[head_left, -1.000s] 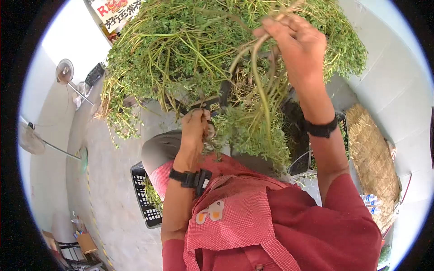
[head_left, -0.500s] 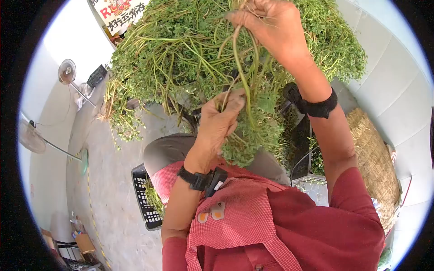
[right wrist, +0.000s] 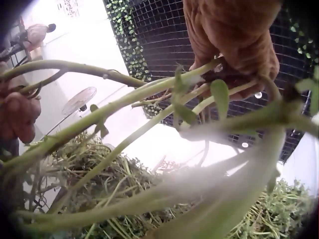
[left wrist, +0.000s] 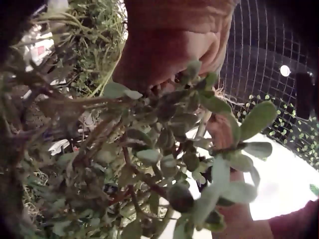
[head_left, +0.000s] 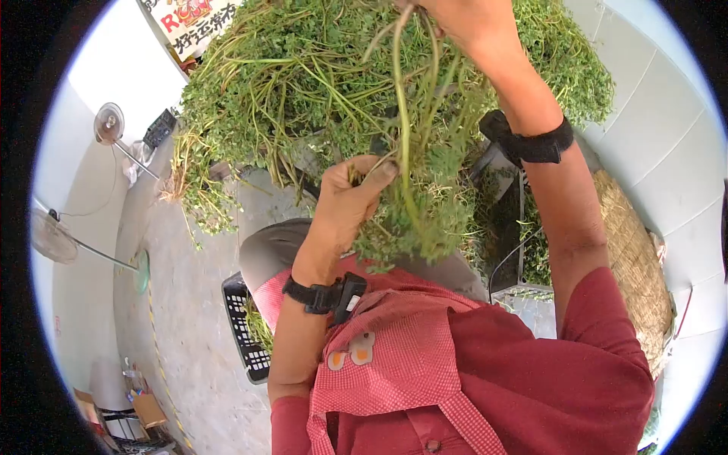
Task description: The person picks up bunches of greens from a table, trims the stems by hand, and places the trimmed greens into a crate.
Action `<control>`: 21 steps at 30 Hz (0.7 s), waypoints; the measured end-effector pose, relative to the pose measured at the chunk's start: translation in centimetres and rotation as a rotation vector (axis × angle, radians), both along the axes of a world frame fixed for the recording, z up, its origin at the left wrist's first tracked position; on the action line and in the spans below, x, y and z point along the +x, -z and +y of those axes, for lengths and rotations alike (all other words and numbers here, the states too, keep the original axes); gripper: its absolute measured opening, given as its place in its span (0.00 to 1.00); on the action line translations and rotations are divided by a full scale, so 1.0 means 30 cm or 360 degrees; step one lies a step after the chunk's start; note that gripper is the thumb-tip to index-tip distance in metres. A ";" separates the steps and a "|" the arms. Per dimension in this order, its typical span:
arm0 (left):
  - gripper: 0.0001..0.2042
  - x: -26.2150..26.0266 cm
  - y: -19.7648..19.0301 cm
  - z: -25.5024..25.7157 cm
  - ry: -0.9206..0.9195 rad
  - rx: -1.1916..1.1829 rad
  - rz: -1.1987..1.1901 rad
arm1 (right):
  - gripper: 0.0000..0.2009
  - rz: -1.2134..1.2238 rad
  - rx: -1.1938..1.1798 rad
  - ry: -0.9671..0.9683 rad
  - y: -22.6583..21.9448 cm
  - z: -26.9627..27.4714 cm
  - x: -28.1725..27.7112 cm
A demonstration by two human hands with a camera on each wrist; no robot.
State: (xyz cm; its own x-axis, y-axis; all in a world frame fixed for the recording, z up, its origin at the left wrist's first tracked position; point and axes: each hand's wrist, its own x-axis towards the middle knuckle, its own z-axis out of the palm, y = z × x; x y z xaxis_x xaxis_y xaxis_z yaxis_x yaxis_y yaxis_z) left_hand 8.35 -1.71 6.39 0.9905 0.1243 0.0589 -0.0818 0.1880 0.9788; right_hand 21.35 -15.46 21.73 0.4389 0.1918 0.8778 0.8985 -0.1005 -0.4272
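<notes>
My right hand [head_left: 474, 30], partly cut off by the top of the head view, grips a bunch of purslane [head_left: 403, 114] by its root end. Long thick stems hang from it, with small rounded leaves lower down. In the right wrist view, curled fingers [right wrist: 239, 45] close round several stems. Lower and to the left, my left hand [head_left: 345, 201] pinches a thin stem between thumb and fingers, beside the hanging bunch. Leaves [left wrist: 219, 184] cover much of the left wrist view and hide those fingertips. A big heap of purslane [head_left: 296, 83] lies just beyond both hands.
A black crate [head_left: 246, 326] with some stems stands left of the knee. Another dark crate [head_left: 504, 227] holds greens at the right. A straw-coloured woven bundle [head_left: 629, 273] leans by the right wall. Fans [head_left: 110, 121] stand at the left.
My right hand has moved up and left with the bunch, partly out of the head view. My left hand has come up to the stems, then shifted slightly left, pinching a thin one.
</notes>
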 end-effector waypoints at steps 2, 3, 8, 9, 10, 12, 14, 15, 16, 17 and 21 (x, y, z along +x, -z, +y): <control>0.08 -0.008 0.006 0.025 0.0036 -0.0020 -0.0064 | 0.08 0.0078 -0.0082 0.0016 0.016 -0.026 0.001; 0.09 -0.018 -0.002 0.034 0.0106 -0.0116 -0.0084 | 0.08 0.0164 -0.0163 0.0043 0.022 -0.041 0.002; 0.12 -0.082 -0.077 0.070 0.0265 -0.0163 -0.0090 | 0.13 0.0212 -0.0295 -0.0321 0.105 -0.098 0.135; 0.13 -0.089 -0.078 0.081 0.0401 -0.0296 -0.0080 | 0.13 0.0198 -0.0251 -0.0491 0.119 -0.093 0.132; 0.14 -0.101 -0.078 0.089 0.0538 -0.0432 -0.0052 | 0.12 0.0199 -0.0209 -0.0662 0.126 -0.098 0.132; 0.15 -0.121 -0.076 0.076 0.0485 -0.0352 -0.0010 | 0.11 0.0242 -0.0400 -0.0556 0.128 -0.127 0.133; 0.16 -0.129 -0.072 0.064 0.0500 -0.0217 -0.0153 | 0.10 0.0376 -0.0218 -0.0871 0.150 -0.122 0.127; 0.17 -0.126 -0.065 0.071 0.0524 -0.0168 -0.0151 | 0.11 0.0402 -0.0230 -0.0889 0.162 -0.124 0.134; 0.17 -0.124 -0.057 0.082 0.0531 -0.0170 -0.0152 | 0.11 0.0402 -0.0231 -0.0882 0.165 -0.129 0.146; 0.17 -0.124 -0.048 0.096 0.0519 -0.0228 -0.0145 | 0.11 0.0355 -0.0333 -0.0859 0.168 -0.131 0.158; 0.17 -0.119 -0.028 0.106 0.0567 -0.0644 -0.0244 | 0.11 0.0489 -0.0486 -0.0770 0.187 -0.133 0.125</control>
